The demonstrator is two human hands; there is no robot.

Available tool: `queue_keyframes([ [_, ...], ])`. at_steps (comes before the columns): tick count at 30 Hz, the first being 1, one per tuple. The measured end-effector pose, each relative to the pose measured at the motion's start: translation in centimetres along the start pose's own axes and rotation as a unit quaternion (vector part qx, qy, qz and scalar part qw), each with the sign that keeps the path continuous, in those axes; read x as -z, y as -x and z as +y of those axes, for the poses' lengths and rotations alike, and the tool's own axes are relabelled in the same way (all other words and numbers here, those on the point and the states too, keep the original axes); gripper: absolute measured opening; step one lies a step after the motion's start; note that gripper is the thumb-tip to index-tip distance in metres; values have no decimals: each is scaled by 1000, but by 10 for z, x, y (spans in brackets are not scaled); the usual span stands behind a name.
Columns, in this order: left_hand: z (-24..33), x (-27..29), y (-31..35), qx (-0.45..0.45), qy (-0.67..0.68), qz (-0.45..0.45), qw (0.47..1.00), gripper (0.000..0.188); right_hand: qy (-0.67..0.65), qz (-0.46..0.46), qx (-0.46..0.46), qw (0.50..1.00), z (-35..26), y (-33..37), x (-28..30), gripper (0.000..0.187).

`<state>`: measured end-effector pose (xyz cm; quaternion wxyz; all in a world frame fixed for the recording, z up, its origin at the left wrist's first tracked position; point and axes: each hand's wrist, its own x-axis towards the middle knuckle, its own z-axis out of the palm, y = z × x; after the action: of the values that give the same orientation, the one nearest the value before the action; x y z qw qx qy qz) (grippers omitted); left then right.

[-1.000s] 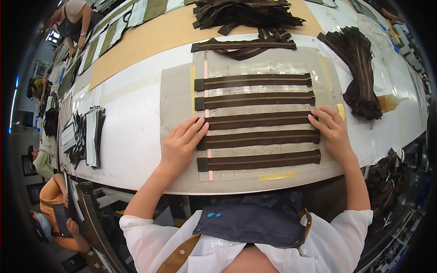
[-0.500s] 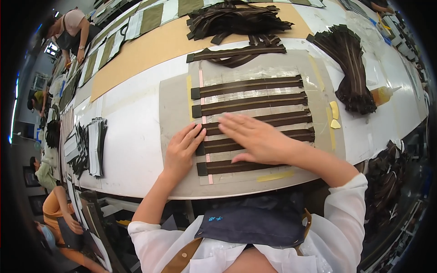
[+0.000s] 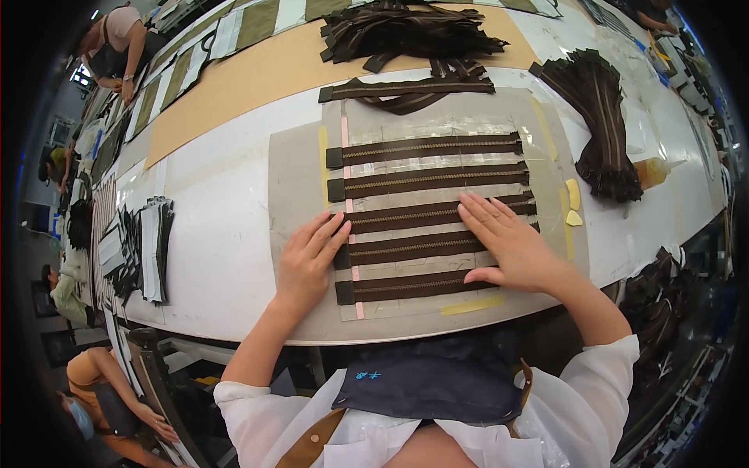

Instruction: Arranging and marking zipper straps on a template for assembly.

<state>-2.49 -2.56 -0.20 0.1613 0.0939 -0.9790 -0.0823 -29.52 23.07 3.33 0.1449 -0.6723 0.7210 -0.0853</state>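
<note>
Several dark brown zippers with brass-coloured teeth lie side by side across a grey board (image 3: 295,175). My left hand (image 3: 307,261) rests its fingertips on the left end of the middle zipper (image 3: 406,219), fingers stretched out. My right hand (image 3: 515,246) lies flat, its fingers spread on the right part of that same zipper and its palm over the right portions of the two nearer zippers. Two more zippers, an upper one (image 3: 425,146) and another one (image 3: 429,182), lie uncovered beyond my hands. Nothing is gripped in either hand.
Beyond the board are loose zippers (image 3: 406,90) and a zipper pile (image 3: 406,37). A zipper bundle (image 3: 599,129), a bottle of yellowish liquid (image 3: 654,173) and yellow pieces (image 3: 573,195) are at right. Fabric stacks (image 3: 154,249) lie left. Other people work along the left.
My right hand has slid to the right along the middle zipper, from near its left end to its right part. The left hand stays at the zipper's left end.
</note>
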Motion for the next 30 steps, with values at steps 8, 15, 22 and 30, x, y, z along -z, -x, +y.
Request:
queue_keyframes([
  [8, -7, 3, -16, -32, 9, 37, 999, 41, 25, 271, -219, 937, 84, 2, 8, 31],
  [15, -19, -4, -50, 113, 43, 72, 990, 28, -109, 245, -298, 916, 79, -12, 18, 24],
  [22, -31, -18, -55, 200, 193, 72, 958, 29, -153, 236, -287, 916, 97, -16, 8, 25],
  [30, -26, -18, -61, 219, 339, 95, 910, 21, -288, 275, -245, 884, 80, -8, 11, 23],
])
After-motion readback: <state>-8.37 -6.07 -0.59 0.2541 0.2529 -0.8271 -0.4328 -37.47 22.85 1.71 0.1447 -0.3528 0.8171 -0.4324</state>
